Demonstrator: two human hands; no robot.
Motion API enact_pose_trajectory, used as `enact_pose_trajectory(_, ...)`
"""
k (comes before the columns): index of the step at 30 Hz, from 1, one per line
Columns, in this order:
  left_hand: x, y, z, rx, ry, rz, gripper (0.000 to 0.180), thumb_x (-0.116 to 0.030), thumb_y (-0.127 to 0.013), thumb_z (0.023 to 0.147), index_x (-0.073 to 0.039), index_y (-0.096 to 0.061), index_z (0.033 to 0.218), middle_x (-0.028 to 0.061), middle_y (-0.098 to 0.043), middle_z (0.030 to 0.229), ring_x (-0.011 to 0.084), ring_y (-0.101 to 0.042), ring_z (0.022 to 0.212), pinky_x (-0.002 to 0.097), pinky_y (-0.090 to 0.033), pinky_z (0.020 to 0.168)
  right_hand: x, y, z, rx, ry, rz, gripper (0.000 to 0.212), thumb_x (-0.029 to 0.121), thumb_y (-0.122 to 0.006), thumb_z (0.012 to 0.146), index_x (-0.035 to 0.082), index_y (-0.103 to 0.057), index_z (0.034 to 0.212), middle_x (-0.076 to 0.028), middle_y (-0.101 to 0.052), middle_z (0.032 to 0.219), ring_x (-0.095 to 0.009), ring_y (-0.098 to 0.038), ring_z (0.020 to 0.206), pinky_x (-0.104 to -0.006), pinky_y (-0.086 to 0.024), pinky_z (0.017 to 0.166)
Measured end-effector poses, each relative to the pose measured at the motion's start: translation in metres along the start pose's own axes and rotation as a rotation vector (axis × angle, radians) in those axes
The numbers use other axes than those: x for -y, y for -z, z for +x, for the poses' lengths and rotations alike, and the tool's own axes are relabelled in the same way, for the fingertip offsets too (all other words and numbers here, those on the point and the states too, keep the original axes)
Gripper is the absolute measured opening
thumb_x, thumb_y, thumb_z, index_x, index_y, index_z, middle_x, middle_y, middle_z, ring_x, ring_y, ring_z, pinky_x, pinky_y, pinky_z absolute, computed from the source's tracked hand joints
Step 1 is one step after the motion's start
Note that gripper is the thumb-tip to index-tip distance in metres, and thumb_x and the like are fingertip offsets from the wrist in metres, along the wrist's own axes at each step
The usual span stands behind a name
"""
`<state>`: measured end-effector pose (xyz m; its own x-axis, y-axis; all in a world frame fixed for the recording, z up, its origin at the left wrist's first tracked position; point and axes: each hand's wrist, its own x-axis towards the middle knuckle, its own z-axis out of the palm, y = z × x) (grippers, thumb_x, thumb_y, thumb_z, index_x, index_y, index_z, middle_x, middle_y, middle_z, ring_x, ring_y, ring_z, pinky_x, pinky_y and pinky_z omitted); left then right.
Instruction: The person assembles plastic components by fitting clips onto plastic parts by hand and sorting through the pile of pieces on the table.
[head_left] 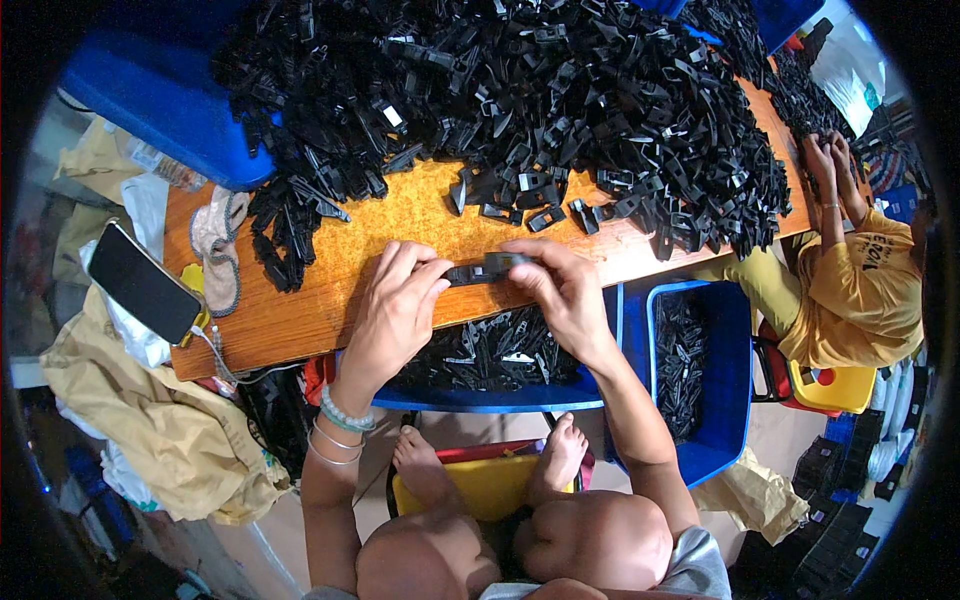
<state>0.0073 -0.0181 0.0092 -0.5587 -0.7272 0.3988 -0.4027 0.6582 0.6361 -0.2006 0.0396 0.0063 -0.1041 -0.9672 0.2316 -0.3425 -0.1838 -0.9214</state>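
Black plastic piece [470, 273], long and narrow, spans the space between the person's two hands, just above the near edge of the wooden table [300, 322]. The left hand [392, 300] has its left end in a close pinch, thumb and index fingertip drawn nearly together, the other fingers curled loosely alongside. The right hand [568, 297] grips the opposite end, thumb on the near side and index finger on the far side, parted by little more than the piece's own thickness. Whether it is one part or two joined cannot be told at this size.

Beyond the hands, a large heap of black parts [560, 100] covers the far side of the table, with several loose ones lying nearest the fingers. Under the near edge sits a blue bin [490, 402] holding more black parts; a second blue bin [735, 430] stands to its right. At far left, a dark-screened phone [145, 282] leans beside a cloth strip [211, 250].
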Motion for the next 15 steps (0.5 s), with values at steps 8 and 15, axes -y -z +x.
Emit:
enact_pose_trajectory(8,0.005,-0.001,-0.002,0.043,0.012,-0.045,0.022,0.007,-0.063,0.080,0.004,-0.064,0.101,0.0141,-0.056,0.095,0.0309,-0.053,0.090,0.0392,-0.046,0.079,-0.011,0.014,0.011,0.152,0.100,-0.237,0.026,0.006,-0.076,0.073,0.000,-0.073,0.099,-0.010,-0.061,0.083,-0.028,-0.054,0.085,-0.0371,-0.044,0.079)
enact_pose_trajectory(15,0.003,-0.004,-0.001,0.041,-0.008,-0.057,0.024,0.005,-0.065,0.080,0.004,-0.065,0.103,0.0141,-0.058,0.095,0.0300,-0.055,0.089,0.0384,-0.046,0.080,-0.008,-0.003,0.015,0.188,0.199,-0.314,0.027,0.011,-0.077,0.072,0.003,-0.074,0.098,-0.008,-0.060,0.092,-0.027,-0.053,0.090,-0.0372,-0.041,0.083)
